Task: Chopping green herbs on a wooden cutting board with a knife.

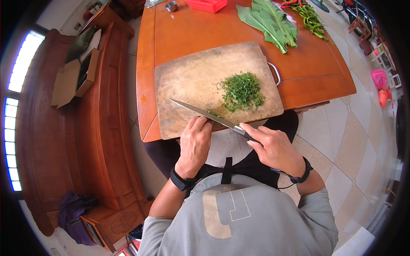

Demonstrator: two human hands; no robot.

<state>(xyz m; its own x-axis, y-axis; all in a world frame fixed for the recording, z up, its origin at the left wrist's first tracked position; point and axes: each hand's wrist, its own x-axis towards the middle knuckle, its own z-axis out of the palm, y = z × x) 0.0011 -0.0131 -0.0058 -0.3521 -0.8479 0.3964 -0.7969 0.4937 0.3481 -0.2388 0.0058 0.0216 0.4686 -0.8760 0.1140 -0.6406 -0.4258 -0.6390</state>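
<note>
My right hand (273, 143) grips the black handle of a kitchen knife (205, 112), whose long blade points up and left over the near part of a worn wooden cutting board (192, 76). Beside the blade, my left hand (196, 137) has its fingers bent together at the board's near edge; whether they pinch something behind the blade is hidden. A few green bits (214, 114) lie against the far side of the blade. On the right half of the board rests a loose pile of finely cut green leaves (242, 91).
Large green leaves (272, 25) and a heap of green peppers (310, 20), with red ones, lie at the table's (307, 67) far right. A red plastic basket (208, 4) and a small metal cup (171, 6) stand at the far edge. A wooden bench (109, 121) is left.
</note>
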